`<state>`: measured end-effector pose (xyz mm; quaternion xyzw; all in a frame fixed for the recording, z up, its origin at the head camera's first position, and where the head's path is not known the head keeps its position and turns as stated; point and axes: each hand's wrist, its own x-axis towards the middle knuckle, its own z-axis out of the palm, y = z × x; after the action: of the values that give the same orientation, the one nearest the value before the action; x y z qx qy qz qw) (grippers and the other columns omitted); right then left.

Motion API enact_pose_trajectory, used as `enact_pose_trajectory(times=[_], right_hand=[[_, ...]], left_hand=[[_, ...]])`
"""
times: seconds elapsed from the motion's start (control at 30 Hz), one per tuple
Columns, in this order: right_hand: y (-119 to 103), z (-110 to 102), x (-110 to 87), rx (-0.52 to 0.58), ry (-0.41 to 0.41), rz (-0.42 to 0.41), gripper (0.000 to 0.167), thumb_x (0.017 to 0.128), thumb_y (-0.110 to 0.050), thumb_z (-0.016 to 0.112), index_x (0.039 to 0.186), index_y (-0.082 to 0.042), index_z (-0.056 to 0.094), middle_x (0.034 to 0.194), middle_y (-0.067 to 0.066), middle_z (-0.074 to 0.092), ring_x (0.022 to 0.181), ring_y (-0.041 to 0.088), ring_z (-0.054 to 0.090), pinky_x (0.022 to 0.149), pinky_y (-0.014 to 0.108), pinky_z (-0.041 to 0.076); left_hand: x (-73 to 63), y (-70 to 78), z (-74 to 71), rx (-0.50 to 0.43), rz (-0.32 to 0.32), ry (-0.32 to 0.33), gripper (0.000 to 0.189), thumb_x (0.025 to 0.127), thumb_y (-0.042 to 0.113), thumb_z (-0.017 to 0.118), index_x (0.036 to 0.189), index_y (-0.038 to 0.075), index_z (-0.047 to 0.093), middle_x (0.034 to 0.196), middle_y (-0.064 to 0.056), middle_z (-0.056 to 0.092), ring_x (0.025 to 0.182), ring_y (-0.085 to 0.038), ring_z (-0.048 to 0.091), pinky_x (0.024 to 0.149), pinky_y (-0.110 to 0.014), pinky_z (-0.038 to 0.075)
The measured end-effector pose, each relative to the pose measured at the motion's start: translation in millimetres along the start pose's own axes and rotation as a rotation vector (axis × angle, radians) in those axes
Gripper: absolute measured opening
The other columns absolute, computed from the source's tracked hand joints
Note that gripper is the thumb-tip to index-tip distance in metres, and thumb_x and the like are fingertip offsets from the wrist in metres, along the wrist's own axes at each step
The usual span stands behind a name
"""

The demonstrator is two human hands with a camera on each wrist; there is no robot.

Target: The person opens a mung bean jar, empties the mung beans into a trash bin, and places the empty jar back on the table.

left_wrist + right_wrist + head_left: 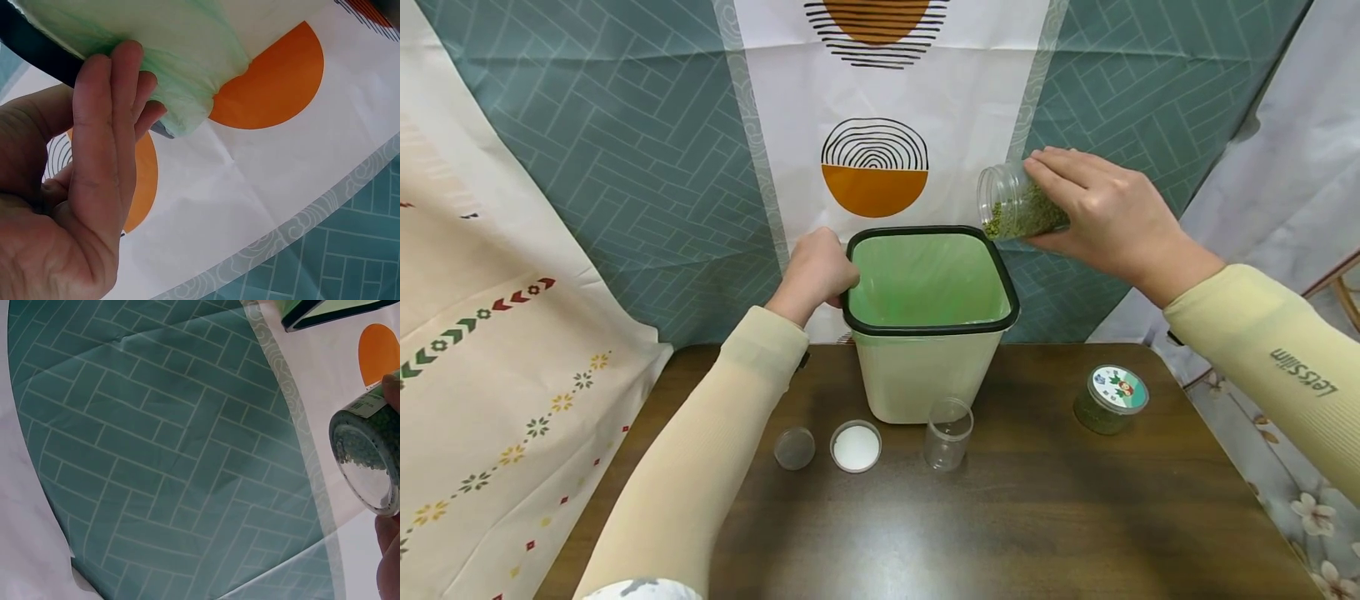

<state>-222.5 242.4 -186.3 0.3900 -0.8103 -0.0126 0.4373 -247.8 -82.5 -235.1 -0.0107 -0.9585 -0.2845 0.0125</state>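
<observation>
A pale bin with a black rim and a green plastic bag lining it stands at the table's back edge. My left hand grips its left rim, the fingers lying against the green bag in the left wrist view. Up and to the right of the bin, my right hand holds a clear jar of green granules. That jar lies tilted on its side, its uncapped mouth towards the bin; the right wrist view shows its base and part of a label.
In front of the bin are a clear lid, a round white piece in a clear rim and a clear, empty-looking cup. A capped jar with a printed lid stands at the right. Patterned cloth hangs behind the table.
</observation>
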Motion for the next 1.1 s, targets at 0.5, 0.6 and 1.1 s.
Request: enact_pose_trajectory(times=[0.5,0.6,1.1], right_hand=[[1.2,-0.4,0.3,-0.001,-0.010,0.007,0.086,0.051,-0.012,0.091,0.129,-0.004,0.055,0.128,0.016,0.058,0.116,0.035,0.056,0.098,0.049,0.047],[0.5,0.0,-0.5,0.004,-0.012,0.005,0.087,0.050,-0.010,0.091,0.129,-0.004,0.055,0.128,0.016,0.058,0.116,0.035,0.056,0.097,0.049,0.047],[-2.4,2.4,1.1,-0.001,-0.029,-0.009,0.086,0.051,-0.011,0.091,0.129,-0.003,0.055,0.128,0.017,0.058,0.117,0.034,0.056,0.098,0.049,0.046]], left_hand=[[-0.1,0.7,-0.4,-0.002,-0.007,0.001,0.004,0.075,0.006,0.053,0.074,0.003,0.057,0.074,-0.013,0.063,0.045,-0.018,0.064,0.045,-0.028,0.054],[-0.9,-0.2,0.9,-0.003,-0.011,0.001,0.004,0.075,0.006,0.053,0.074,0.004,0.057,0.073,-0.013,0.063,0.045,-0.019,0.064,0.046,-0.029,0.054],[0.2,0.1,0.1,-0.012,-0.013,-0.008,0.004,0.074,0.004,0.053,0.071,0.006,0.055,0.073,-0.013,0.063,0.044,-0.019,0.064,0.043,-0.027,0.053]])
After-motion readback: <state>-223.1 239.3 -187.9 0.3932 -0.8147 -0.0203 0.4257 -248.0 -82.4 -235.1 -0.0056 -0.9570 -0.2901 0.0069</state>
